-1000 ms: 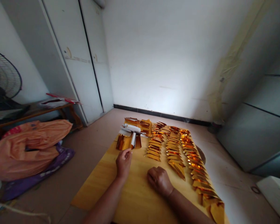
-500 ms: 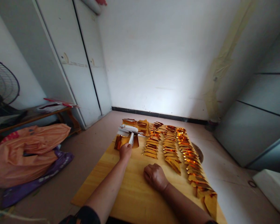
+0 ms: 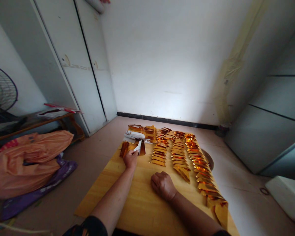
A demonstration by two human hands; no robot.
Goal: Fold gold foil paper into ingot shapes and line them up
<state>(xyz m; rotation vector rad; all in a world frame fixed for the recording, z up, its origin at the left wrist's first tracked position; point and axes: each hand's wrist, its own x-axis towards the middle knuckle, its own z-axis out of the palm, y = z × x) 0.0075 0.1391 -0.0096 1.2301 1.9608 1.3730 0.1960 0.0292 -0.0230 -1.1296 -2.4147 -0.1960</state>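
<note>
A wooden board [image 3: 140, 203] lies on the floor in front of me. My left hand [image 3: 130, 159] reaches to its far left part and pinches the white-backed edge of a gold foil sheet [image 3: 138, 147] from a small curled stack. My right hand [image 3: 163, 185] rests as a loose fist on the board's middle, holding nothing. Rows of folded gold foil pieces [image 3: 184, 154] run along the board's right side, from the far end to the near right corner. Behind the stack lie more gold foil bundles [image 3: 147, 131].
Orange and purple bags [image 3: 31, 164] lie on the floor at left, beside a low wooden bench [image 3: 39, 119] and a fan [image 3: 2, 91]. White cupboard doors [image 3: 71, 65] stand behind. A grey cabinet [image 3: 267, 131] and a white box [image 3: 287, 196] are at right.
My left hand has reached forward to the gold foil stack and taken hold of a sheet's edge. My right hand has stayed in place. The view has shifted slightly.
</note>
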